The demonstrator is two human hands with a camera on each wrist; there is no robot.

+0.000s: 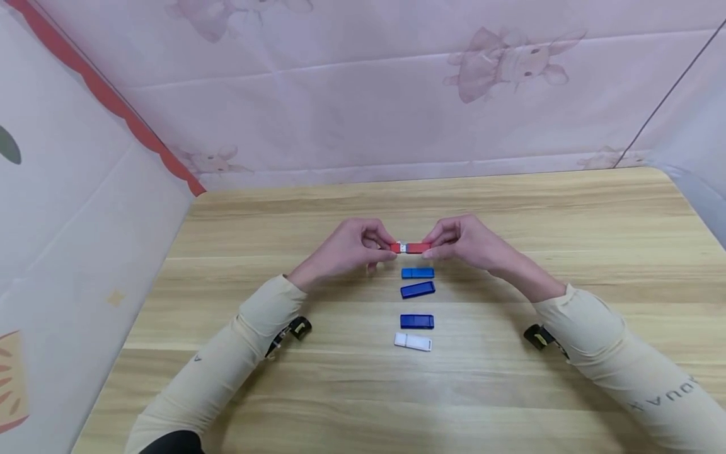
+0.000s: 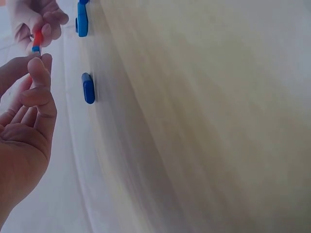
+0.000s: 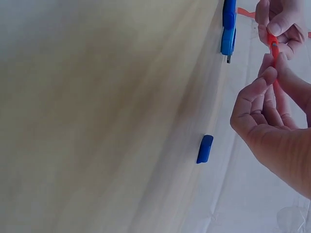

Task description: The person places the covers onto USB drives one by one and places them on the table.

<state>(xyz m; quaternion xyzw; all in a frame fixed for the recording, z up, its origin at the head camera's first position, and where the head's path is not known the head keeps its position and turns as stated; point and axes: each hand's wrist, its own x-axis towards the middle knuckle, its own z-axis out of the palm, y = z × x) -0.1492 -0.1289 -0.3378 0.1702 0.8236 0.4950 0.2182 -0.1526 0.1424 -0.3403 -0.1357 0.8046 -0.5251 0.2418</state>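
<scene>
A red USB stick (image 1: 418, 248) is held level between both hands above the far half of the table, its metal plug (image 1: 403, 248) showing in a short gap beside its red cap (image 1: 395, 248). My left hand (image 1: 363, 243) pinches the cap end between thumb and fingers. On the other side, my right hand (image 1: 467, 241) pinches the body's far end. In the right wrist view the red stick (image 3: 275, 48) runs from one set of fingertips to the other. Nearest to the hands lies a lighter blue USB stick (image 1: 417, 273).
Below it on the wooden table (image 1: 340, 391), a dark blue USB stick (image 1: 417, 290) lies slightly tilted. Another dark blue stick (image 1: 416, 321) and a white one (image 1: 413, 342) continue the column towards me. A patterned pink cloth (image 1: 363, 120) hangs behind the table.
</scene>
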